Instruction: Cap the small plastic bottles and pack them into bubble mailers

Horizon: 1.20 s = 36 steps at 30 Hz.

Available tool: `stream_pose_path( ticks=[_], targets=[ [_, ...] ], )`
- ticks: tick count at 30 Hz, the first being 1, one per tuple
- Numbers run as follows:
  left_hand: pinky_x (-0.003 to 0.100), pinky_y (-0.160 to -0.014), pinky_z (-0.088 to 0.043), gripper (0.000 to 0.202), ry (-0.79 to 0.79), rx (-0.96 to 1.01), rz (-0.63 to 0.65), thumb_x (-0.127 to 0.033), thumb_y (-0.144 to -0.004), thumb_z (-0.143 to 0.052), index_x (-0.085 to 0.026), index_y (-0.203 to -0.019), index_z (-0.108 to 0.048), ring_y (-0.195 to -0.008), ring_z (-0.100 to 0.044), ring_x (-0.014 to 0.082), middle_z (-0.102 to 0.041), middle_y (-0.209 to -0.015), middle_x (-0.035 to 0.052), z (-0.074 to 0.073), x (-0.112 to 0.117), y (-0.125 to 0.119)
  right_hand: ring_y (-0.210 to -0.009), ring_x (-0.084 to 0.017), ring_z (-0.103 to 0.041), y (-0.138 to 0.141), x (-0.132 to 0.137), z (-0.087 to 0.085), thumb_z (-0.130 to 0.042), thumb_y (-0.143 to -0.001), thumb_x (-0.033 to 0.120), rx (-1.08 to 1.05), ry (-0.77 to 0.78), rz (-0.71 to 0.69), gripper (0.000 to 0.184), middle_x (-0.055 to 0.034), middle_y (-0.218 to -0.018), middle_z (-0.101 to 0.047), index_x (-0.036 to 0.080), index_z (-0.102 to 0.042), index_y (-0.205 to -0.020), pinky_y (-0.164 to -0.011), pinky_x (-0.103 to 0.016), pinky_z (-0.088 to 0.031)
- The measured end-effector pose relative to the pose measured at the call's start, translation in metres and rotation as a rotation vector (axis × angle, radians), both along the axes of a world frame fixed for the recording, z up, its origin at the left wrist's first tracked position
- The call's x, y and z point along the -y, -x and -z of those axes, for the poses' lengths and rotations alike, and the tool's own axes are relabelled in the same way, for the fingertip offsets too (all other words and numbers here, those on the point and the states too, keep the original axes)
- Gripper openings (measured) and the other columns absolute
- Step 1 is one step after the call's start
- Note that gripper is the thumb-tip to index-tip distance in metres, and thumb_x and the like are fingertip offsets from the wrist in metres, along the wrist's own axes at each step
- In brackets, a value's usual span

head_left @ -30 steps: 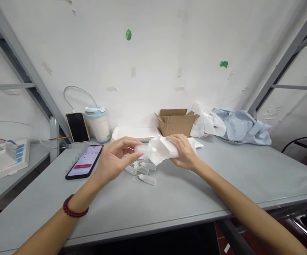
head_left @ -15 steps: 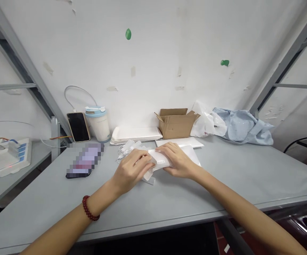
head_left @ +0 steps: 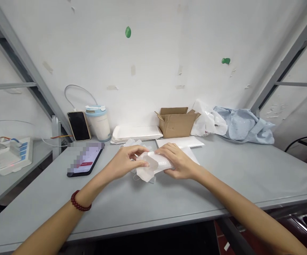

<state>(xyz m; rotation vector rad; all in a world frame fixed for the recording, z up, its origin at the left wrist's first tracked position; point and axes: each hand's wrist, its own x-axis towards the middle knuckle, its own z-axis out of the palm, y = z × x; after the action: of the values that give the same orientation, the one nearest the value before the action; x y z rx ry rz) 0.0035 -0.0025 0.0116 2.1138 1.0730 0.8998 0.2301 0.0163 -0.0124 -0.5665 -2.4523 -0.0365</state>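
Both my hands meet over the middle of the grey table (head_left: 169,202). My right hand (head_left: 177,162) is closed around a white paper-like pouch (head_left: 153,166), holding it just above the tabletop. My left hand (head_left: 125,161), with a red bead bracelet on its wrist, pinches the pouch's left flap between thumb and fingers. Small clear plastic pieces (head_left: 132,143) lie in a heap just behind and under the pouch, partly hidden by my hands.
A phone (head_left: 85,163) lies flat at left; another phone (head_left: 79,126) leans by a white-and-blue cup (head_left: 98,123). Behind are stacked white trays (head_left: 136,133), white sheets (head_left: 181,142), a cardboard box (head_left: 176,122), a plastic bag (head_left: 208,120) and blue cloth (head_left: 245,125). A power strip (head_left: 7,156) sits far left.
The pouch came down from mid-air to just above the table. My left hand closed over its left end, then shifted to pinch the flap, which now stands open.
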Motion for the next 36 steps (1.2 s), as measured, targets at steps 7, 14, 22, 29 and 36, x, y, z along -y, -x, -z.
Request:
stream_pose_path(
  ticks=[7,14,22,29,36],
  targets=[
    [0.028,-0.074,-0.047,0.038,0.166,-0.022,0.158,-0.019,-0.068,-0.065,-0.024,-0.105,-0.063,-0.091,-0.058,0.0183,-0.064,-0.105,0.0035,-0.005,0.006,-0.001,-0.088,-0.022,-0.050,0.001,0.001,0.002,-0.053,-0.070,0.016,0.021,-0.010,-0.019,0.039,-0.0086,-0.095,-0.059,0.017,-0.048,-0.108,-0.078,-0.038,-0.040],
    [0.024,-0.057,-0.039,0.012,-0.015,-0.096,-0.112,-0.025,-0.069,-0.062,-0.019,-0.075,-0.054,-0.066,-0.051,0.0137,-0.057,-0.071,-0.0021,0.014,0.011,-0.021,-0.085,-0.022,-0.051,0.009,0.004,0.010,-0.051,-0.068,0.016,0.011,-0.020,-0.077,0.037,-0.0096,-0.090,-0.060,0.014,-0.050,-0.105,-0.073,-0.037,-0.042],
    [0.026,-0.058,-0.038,0.014,-0.002,-0.183,-0.220,-0.031,-0.071,-0.056,-0.017,-0.073,-0.055,-0.066,-0.055,0.0177,-0.061,-0.071,0.0020,0.026,0.014,-0.028,-0.085,-0.022,-0.053,0.013,0.007,0.015,-0.047,-0.071,0.016,-0.015,-0.094,-0.109,0.037,-0.0099,-0.090,-0.061,0.015,-0.049,-0.107,-0.071,-0.037,-0.044],
    [0.023,-0.046,-0.022,0.029,-0.070,-0.145,-0.325,-0.026,-0.068,-0.051,-0.018,-0.047,-0.032,-0.048,-0.030,0.0094,-0.033,-0.046,-0.0050,0.026,0.013,-0.030,-0.105,-0.025,-0.051,0.016,0.011,0.014,-0.046,-0.071,0.014,-0.052,-0.201,-0.132,0.050,-0.0164,-0.110,-0.057,0.011,-0.042,-0.120,-0.083,-0.042,-0.046],
    [0.021,-0.045,-0.026,0.026,0.347,0.263,-0.352,-0.032,-0.064,-0.060,-0.015,-0.050,-0.045,-0.047,-0.035,0.0086,-0.038,-0.048,-0.0050,0.017,0.007,-0.024,-0.121,-0.033,-0.043,0.022,0.015,0.021,-0.047,-0.083,0.020,-0.020,-0.458,0.091,0.047,-0.0241,-0.123,-0.052,0.003,-0.040,-0.126,-0.088,-0.048,-0.043]
  ],
)
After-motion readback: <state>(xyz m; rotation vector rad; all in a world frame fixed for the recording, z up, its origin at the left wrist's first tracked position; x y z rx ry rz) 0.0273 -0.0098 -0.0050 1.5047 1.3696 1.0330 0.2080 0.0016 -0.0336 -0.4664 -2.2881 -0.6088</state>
